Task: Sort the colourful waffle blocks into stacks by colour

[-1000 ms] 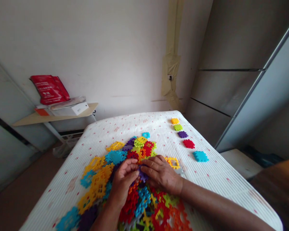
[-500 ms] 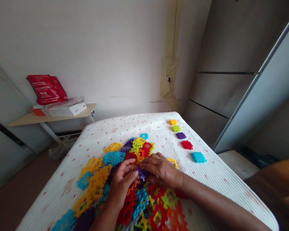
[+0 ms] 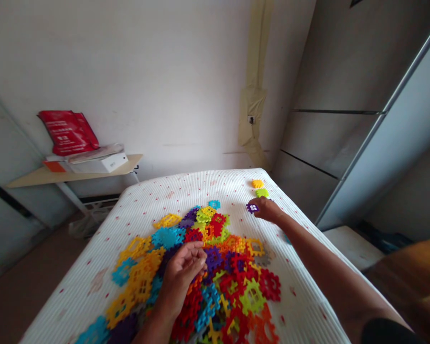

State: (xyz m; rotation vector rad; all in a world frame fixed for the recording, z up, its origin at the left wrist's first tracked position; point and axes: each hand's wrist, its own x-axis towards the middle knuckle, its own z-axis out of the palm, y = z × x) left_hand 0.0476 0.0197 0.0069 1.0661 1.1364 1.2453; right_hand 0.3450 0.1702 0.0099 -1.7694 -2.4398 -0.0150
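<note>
In the head view, the person's right hand (image 3: 267, 210) is extended over the far right part of the white cloth (image 3: 232, 186). Its fingers are pinching a small purple piece (image 3: 252, 208), which has an opening like a window with four panes. The piece points out to the left of the hand. The hand is just beside a short row: a yellow tile (image 3: 257, 183) lies the farthest, and a green tile (image 3: 262, 192) lies a little nearer. A bit of purple shows behind the hand, and a blue edge (image 3: 287, 240) shows from behind the right forearm.

The left hand (image 3: 184, 263) is above the middle of the pile. Its fingers are loosely bent, with the thumb close to the other fingertips; I cannot tell if something is inside them. Just right of these fingertips lies a purple cog-shaped piece (image 3: 213, 259), in the pile.

The pile (image 3: 234, 243) spreads from the middle to the near side, with many pieces overlapping. Yellow pieces (image 3: 145, 279) gather on its left, while a red piece (image 3: 267, 286) and a green piece with slots (image 3: 251, 302) lie on its right. At its far end, a small blue piece (image 3: 214, 204) lies near the others.

On the far left, a red bag (image 3: 68, 133) leans above a white box (image 3: 109, 163).
</note>
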